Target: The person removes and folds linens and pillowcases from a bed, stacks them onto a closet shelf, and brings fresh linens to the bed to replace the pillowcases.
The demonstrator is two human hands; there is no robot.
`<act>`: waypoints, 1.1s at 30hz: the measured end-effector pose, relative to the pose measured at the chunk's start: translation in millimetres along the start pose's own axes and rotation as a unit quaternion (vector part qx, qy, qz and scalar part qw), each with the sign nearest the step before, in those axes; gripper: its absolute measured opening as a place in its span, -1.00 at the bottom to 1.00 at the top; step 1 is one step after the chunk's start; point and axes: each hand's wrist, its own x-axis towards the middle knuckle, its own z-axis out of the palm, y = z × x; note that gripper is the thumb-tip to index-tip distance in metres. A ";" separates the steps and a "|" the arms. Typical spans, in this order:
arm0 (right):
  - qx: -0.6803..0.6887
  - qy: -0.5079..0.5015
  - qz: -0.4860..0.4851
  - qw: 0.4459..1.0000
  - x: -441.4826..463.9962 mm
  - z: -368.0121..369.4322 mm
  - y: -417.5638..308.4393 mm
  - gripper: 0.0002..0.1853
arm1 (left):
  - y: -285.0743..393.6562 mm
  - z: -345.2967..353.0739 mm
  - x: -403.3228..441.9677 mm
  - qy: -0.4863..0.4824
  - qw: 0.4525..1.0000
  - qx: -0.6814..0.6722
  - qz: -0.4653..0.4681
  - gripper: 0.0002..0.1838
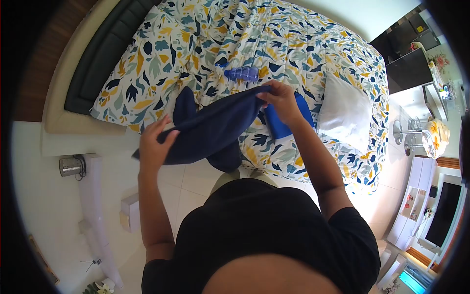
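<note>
A navy blue garment [210, 130], perhaps a long-sleeved top, stretches between my hands in front of the bed. My right hand [283, 100] pinches its upper right end. At the other end, my left hand [155, 142] rests against the cloth with thumb and fingers apart. One narrow part, like a sleeve [184, 105], sticks up onto the bedding, and another fold hangs toward the floor. Beyond my right hand lies a folded bright blue cloth or flat case [281, 122]. A blue-violet item [242, 74], of a kind I cannot make out, lies farther back.
The bed has a leaf-patterned cover [303, 49] and a dark padded headboard [100, 63] at left. A white pillow or cushion [345, 112] lies at right. A metal-framed stool or chair [413, 132] and a white cabinet [411, 206] stand farther right.
</note>
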 end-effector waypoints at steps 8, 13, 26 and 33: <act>-0.367 -0.103 -0.303 0.873 -44.8 114.0 -117.7 -0.77 | 96.8 2.6 27.6 0.033 0.984 -0.126 0.120 -0.54; -0.134 -0.098 -0.107 0.980 -72.0 95.7 -72.1 -0.85 | 97.7 36.6 3.2 0.055 0.973 -0.203 0.093 -0.66; -0.050 -0.020 0.078 0.996 -116.5 4.6 -38.3 -0.87 | 131.6 48.1 13.5 0.043 0.936 -0.272 0.222 -0.64; -0.272 0.164 0.086 0.944 -142.9 -73.1 1.6 -0.91 | 122.8 15.9 30.2 0.098 0.901 -0.396 0.147 -0.60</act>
